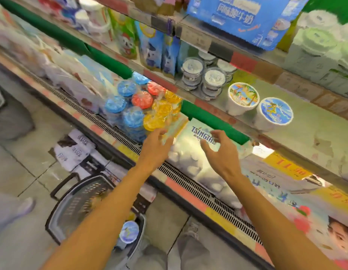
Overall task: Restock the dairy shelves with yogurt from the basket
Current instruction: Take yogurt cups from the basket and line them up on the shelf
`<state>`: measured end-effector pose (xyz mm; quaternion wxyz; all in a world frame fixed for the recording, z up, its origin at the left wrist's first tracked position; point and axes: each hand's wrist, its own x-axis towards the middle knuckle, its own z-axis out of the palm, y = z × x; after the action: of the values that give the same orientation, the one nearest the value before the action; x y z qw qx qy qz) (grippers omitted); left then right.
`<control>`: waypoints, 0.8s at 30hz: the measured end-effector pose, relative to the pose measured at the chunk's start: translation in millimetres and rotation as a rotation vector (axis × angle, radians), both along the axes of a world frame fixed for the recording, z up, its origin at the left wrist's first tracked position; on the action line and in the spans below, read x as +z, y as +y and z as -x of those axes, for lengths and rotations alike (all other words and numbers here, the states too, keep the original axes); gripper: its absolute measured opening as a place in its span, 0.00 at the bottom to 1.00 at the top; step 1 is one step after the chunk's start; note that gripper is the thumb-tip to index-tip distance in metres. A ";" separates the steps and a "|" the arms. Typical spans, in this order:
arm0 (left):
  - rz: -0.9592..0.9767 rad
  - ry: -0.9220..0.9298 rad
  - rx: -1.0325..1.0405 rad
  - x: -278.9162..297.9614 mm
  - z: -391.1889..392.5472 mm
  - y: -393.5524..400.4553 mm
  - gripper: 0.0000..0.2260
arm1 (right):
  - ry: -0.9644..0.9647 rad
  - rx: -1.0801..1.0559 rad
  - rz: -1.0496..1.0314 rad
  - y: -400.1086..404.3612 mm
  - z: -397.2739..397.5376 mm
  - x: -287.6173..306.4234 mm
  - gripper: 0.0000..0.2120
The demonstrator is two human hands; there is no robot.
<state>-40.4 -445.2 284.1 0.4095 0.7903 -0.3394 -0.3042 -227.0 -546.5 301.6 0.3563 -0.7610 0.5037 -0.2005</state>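
Observation:
Two white yogurt tubs with picture lids, one (242,98) and another (273,114), stand side by side on the middle dairy shelf (309,137). On the floor below sits a grey basket (77,203) holding one blue-lidded yogurt tub (129,233). My left hand (156,147) is stretched toward the lower shelf with fingers spread, holding nothing, close to a wrapped pack of bottles with blue, red and yellow caps (140,108). My right hand (222,151) hovers with fingers apart and empty over a white Tsingtao carton (196,145).
Small grey-lidded cups (206,78) and blue cartons (159,49) fill the shelf behind the tubs. A blue milk case (243,18) sits on the top shelf, green-white packs (321,45) at the right. A vent grille (188,184) runs along the cooler's front edge.

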 end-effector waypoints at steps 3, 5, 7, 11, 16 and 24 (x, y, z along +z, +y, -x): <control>-0.051 0.099 0.154 -18.6 -19.1 70.4 0.11 | 0.049 0.136 -0.078 42.8 -38.3 -9.4 0.19; -0.059 0.145 0.272 -34.5 -29.5 115.2 0.12 | 0.074 0.234 -0.105 70.9 -62.0 -19.3 0.18; -0.081 0.163 0.383 -55.6 -37.2 160.2 0.11 | 0.130 0.331 -0.119 99.6 -84.7 -29.2 0.18; -0.150 0.240 0.596 -107.7 -47.1 246.6 0.10 | 0.289 0.519 -0.176 153.2 -123.6 -71.4 0.16; -0.270 0.319 0.714 -182.2 -43.9 334.3 0.10 | 0.444 0.750 -0.196 213.0 -155.7 -130.1 0.14; -0.458 0.441 0.794 -321.0 -17.8 413.5 0.13 | 0.629 1.039 -0.238 257.9 -190.8 -267.2 0.18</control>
<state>-22.6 -31.7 -36.9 0.3717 0.8449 0.1568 -0.3513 -36.2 -288.6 34.4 0.3243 -0.8846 0.1672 0.2904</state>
